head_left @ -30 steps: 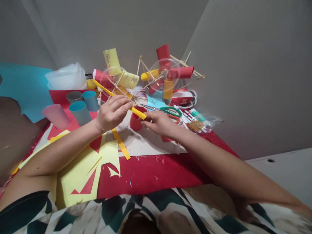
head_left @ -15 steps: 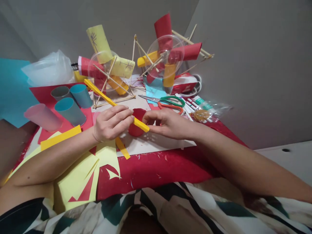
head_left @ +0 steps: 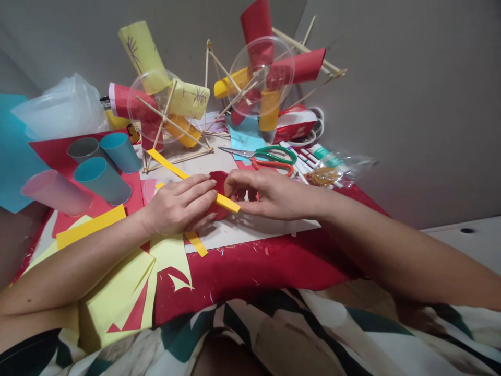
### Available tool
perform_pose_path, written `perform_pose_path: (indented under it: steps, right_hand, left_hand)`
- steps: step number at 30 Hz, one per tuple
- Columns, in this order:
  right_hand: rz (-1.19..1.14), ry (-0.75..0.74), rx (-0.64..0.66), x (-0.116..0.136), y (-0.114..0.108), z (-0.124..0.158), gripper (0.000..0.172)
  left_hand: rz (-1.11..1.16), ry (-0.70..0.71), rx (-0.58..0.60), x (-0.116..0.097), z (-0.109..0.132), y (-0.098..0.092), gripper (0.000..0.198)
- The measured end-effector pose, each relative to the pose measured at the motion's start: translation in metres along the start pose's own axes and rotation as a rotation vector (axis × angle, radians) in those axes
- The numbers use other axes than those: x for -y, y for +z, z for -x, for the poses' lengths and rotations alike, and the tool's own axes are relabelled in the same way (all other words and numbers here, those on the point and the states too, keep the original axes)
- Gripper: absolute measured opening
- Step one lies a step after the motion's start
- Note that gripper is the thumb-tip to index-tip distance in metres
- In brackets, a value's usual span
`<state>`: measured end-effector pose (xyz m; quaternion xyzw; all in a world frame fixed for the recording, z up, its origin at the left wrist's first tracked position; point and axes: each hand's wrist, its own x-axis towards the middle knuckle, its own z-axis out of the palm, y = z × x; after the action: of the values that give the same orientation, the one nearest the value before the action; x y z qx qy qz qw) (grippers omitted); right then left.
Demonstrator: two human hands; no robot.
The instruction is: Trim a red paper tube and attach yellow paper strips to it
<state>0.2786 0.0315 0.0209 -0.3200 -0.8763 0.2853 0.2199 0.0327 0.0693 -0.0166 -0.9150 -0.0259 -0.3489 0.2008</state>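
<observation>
A narrow yellow paper strip [head_left: 169, 164] slants across the middle, passing under the fingers of my left hand [head_left: 183, 204], which is closed on it. Its near end sticks out to the right, close to the fingertips of my right hand [head_left: 270, 196]. That hand is curled, thumb and finger by the strip's end and over a red paper piece [head_left: 219, 183]; its exact hold is partly hidden. The red piece lies behind the strip, between both hands. Another yellow strip [head_left: 196, 244] lies on the white board [head_left: 250, 232] below my left hand.
Scissors [head_left: 270, 154] with green and orange handles lie beyond my right hand, beside several markers [head_left: 303, 164]. Plastic cups [head_left: 102, 180] stand at left. Paper-bladed stick wheels [head_left: 164, 116] stand at the back. Yellow paper sheets [head_left: 117, 292] lie near my left forearm.
The view has shifted slightly. My left hand's fingers are a bit more spread over the red piece, and the strip's far end has swung nearer. My right hand stays by the strip's end.
</observation>
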Motion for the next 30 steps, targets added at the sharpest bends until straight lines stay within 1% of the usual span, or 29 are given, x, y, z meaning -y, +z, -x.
perform_pose_path:
  steps: [3, 8, 14, 16, 19, 23, 26, 30]
  right_hand:
    - [-0.001, -0.008, -0.003, 0.001, 0.001, 0.0, 0.016]
    - [0.018, -0.001, -0.006, 0.003, 0.001, 0.001, 0.018]
    - [-0.019, -0.006, -0.005, 0.002, 0.001, 0.002, 0.015]
    - [-0.029, 0.0, -0.003, 0.002, 0.002, 0.002, 0.017]
    - [-0.011, -0.018, -0.035, 0.001, 0.003, 0.003, 0.02]
    - [0.024, -0.057, -0.086, -0.003, 0.007, 0.005, 0.015]
    - [0.024, -0.066, -0.1, -0.003, 0.009, 0.006, 0.015]
    - [0.024, -0.087, -0.105, -0.003, 0.009, 0.006, 0.016]
  left_hand:
    - [0.022, -0.033, 0.024, 0.0, -0.002, -0.001, 0.022]
    - [-0.028, -0.082, 0.035, 0.005, -0.004, -0.003, 0.016]
    - [-0.055, -0.116, 0.076, 0.005, -0.01, -0.009, 0.016]
    - [-0.072, -0.121, 0.07, 0.004, -0.011, -0.011, 0.015]
    - [-0.09, -0.129, 0.069, 0.003, -0.013, -0.012, 0.013]
    - [-0.094, -0.126, 0.072, 0.002, -0.012, -0.011, 0.011]
    - [-0.048, -0.081, 0.062, 0.002, -0.009, -0.01, 0.014]
    - [0.01, -0.038, 0.116, 0.002, -0.009, -0.009, 0.02]
